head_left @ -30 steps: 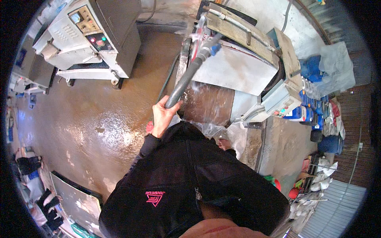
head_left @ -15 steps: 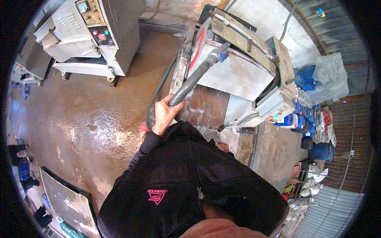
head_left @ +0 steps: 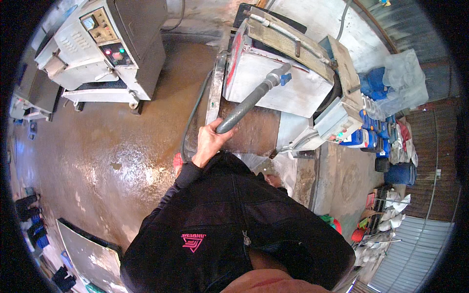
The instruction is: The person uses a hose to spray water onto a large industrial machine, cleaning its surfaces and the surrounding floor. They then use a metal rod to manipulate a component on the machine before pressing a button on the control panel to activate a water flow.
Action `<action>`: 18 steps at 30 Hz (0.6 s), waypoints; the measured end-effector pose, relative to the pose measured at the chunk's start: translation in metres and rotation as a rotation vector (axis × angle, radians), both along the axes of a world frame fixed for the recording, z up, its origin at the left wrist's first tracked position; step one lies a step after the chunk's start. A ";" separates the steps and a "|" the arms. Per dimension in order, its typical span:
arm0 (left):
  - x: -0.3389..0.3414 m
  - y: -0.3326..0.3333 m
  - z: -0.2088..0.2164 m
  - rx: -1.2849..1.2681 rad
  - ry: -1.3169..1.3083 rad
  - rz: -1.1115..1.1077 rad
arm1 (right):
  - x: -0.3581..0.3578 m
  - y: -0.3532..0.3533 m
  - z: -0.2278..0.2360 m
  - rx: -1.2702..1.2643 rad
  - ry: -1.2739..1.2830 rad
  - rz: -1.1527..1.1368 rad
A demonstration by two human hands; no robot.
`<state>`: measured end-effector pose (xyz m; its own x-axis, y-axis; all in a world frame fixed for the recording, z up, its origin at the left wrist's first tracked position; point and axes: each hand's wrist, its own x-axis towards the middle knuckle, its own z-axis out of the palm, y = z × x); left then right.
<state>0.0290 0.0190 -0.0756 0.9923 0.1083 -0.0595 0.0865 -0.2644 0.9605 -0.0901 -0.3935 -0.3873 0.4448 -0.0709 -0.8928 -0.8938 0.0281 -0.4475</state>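
Note:
My left hand is closed round the lower end of a short grey ribbed hose. Its upper end carries a grey valve with a blue lever, which lies in front of the white panel of a machine. Beneath the hose shows a wet brown surface at the machine's front. Low beside my jacket, my right hand is only partly visible, and its fingers are too hidden to read. A cloudy, see-through patch lies next to it, perhaps water or plastic.
A grey cabinet machine with lit buttons stands at the far left on a wet floor. A dark cable runs down left of the white machine. Blue containers line the right side. A flat panel lies lower left.
The view has shifted slightly. The hose's valve end sits a little lower and further right against the white panel. Pale streaks over the brown surface have faded. My left hand keeps its grip.

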 end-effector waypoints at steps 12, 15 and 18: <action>-0.007 0.010 0.001 -0.051 -0.011 0.152 | -0.025 -0.034 -0.042 -0.113 -0.007 -0.022; -0.008 0.019 -0.012 -0.066 -0.027 0.250 | 0.003 -0.016 -0.036 0.017 0.026 -0.058; -0.009 0.022 -0.015 -0.020 -0.042 0.302 | 0.043 0.015 -0.002 0.235 0.041 -0.117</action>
